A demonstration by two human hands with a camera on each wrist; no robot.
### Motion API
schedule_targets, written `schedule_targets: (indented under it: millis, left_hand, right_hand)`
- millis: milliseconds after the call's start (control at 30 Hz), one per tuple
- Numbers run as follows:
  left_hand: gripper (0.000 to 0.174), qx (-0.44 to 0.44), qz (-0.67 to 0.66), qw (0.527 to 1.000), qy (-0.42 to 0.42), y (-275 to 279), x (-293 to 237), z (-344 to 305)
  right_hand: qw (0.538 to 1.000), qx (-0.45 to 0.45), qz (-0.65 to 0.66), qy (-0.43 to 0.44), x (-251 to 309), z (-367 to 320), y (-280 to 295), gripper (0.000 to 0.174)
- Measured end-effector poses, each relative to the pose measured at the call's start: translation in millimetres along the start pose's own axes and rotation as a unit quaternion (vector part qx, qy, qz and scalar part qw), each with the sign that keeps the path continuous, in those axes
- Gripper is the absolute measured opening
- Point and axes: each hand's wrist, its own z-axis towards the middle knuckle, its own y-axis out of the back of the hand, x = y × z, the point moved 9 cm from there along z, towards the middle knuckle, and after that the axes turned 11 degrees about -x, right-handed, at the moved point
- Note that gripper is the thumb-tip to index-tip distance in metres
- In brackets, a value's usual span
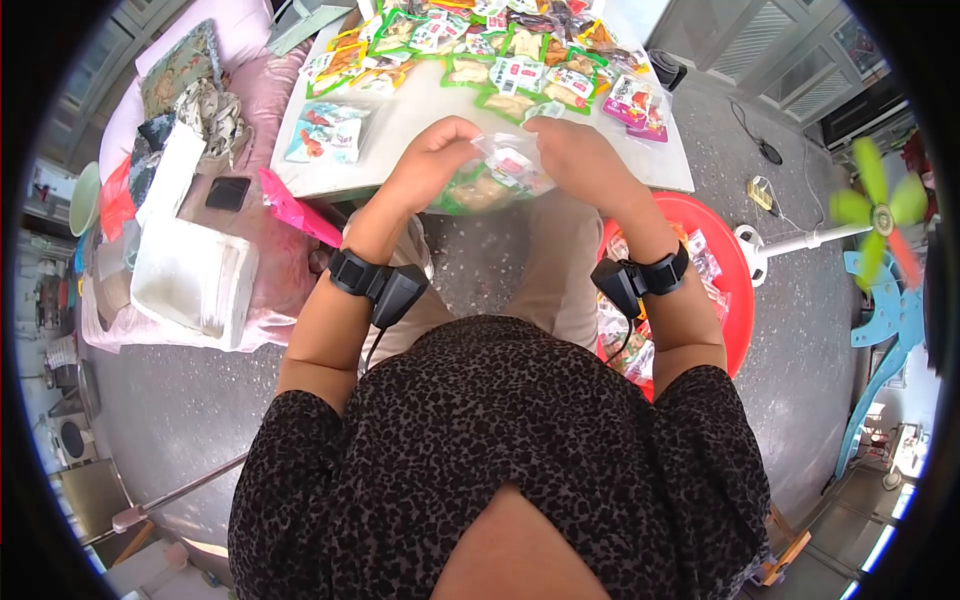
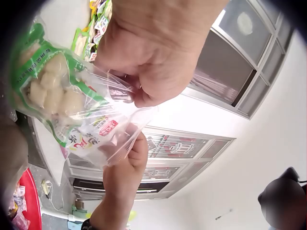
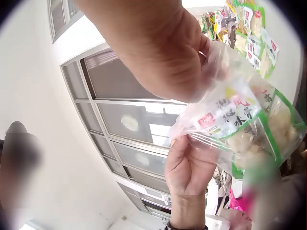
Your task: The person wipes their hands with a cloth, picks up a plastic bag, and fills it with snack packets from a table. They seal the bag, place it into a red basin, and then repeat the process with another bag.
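Both hands hold up a clear plastic bag (image 1: 505,165) above the table's near edge, pulled taut between them. My left hand (image 1: 435,155) pinches one top corner. At the opposite corner, my right hand (image 1: 580,165) pinches the film. Inside the bag are green-edged snack packets (image 2: 57,91) with pale, lumpy pieces showing through, and a white label (image 3: 235,108) with red and black print. The bag's filled part hangs below the fingers. In the right wrist view, the right hand (image 3: 163,52) covers part of the bag's mouth.
Many snack packets (image 1: 520,75) spread over the far part of the white table (image 1: 420,110). A blue-white packet (image 1: 328,133) lies at left, purple packets (image 1: 635,105) at right. A red basin (image 1: 735,290) of packets stands right of the legs, near a fan (image 1: 880,215). Left sits a white foam box (image 1: 190,280).
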Motion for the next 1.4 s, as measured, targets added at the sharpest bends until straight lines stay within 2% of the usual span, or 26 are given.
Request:
schedule_targets:
  millis: [100,200,333,433,533,600,633,733,800,833,900,933,967,1033,1100,1133,1233,1267,1400]
  left_hand:
    - [0.008,-0.023,-0.03,0.999,0.002,2,0,-8]
    - [0.006,0.007,-0.048,0.999,0.008,-8,-4,-16]
    - [0.007,0.007,0.018,1.0,-0.011,-10,-3,-24]
    - [0.009,0.011,0.012,1.0,-0.011,-8,1,-28]
    - [0.012,0.023,0.033,0.999,-0.018,-12,-5,-33]
    - [0.013,0.023,0.039,0.998,-0.032,-23,-14,-41]
    - [0.014,0.019,0.066,0.996,-0.049,-24,-15,-42]
    - [0.015,0.011,0.162,0.979,-0.124,-30,-23,-42]
    - [0.014,0.006,0.242,0.95,-0.196,-36,-32,-43]
    - [0.013,-0.008,0.237,0.951,-0.2,-35,-32,-42]
    - [0.013,-0.022,0.22,0.953,-0.208,-38,-29,-39]
    - [0.013,-0.032,0.189,0.968,-0.161,-38,-21,-35]
    - [0.015,-0.023,0.138,0.985,-0.101,-40,-13,-35]
    - [0.018,-0.016,0.159,0.983,-0.09,-47,-14,-37]
    - [0.015,-0.027,0.094,0.993,-0.063,-49,-4,-36]
    - [0.016,-0.005,0.085,0.995,-0.045,-52,4,-36]
    - [0.019,0.038,0.066,0.997,-0.017,-64,21,-37]
    - [0.02,0.042,0.065,0.997,-0.023,-68,24,-39]
    - [0.025,0.115,0.112,0.986,-0.047,-92,32,-53]
  right_hand:
    - [0.999,-0.022,-0.028,0.009,17,0,8,0.03]
    - [0.998,-0.025,-0.053,0.036,33,1,7,0.025]
    - [0.995,-0.032,-0.043,0.089,53,4,11,0.018]
    - [0.995,-0.03,0.004,0.09,52,6,5,0.012]
    - [0.988,-0.048,0.115,0.095,59,5,12,0.012]
    - [0.985,0.003,0.169,0.034,53,5,12,0.013]
    - [0.98,0.028,0.196,0.003,50,3,11,0.014]
    - [0.979,0.048,0.198,-0.017,43,-1,15,0.015]
    - [0.982,0.038,0.183,0.0,39,-6,20,0.016]
    - [0.984,0.033,0.175,0.007,36,-10,23,0.017]
    - [0.971,-0.01,0.238,-0.023,35,-25,36,0.02]
    - [0.963,-0.036,0.264,-0.045,32,-37,43,0.023]
    - [0.973,-0.081,0.216,-0.001,37,-49,52,0.025]
    - [0.976,-0.162,0.111,0.094,47,-71,59,0.031]
    - [0.983,-0.122,0.136,-0.01,28,-87,43,0.029]
    - [0.981,-0.103,0.153,-0.058,21,-95,36,0.028]
    - [0.969,-0.149,0.173,-0.094,13,-110,41,0.026]
    - [0.958,-0.147,0.195,-0.152,5,-114,44,0.023]
    - [0.967,-0.166,0.15,-0.125,3,-125,65,0.028]
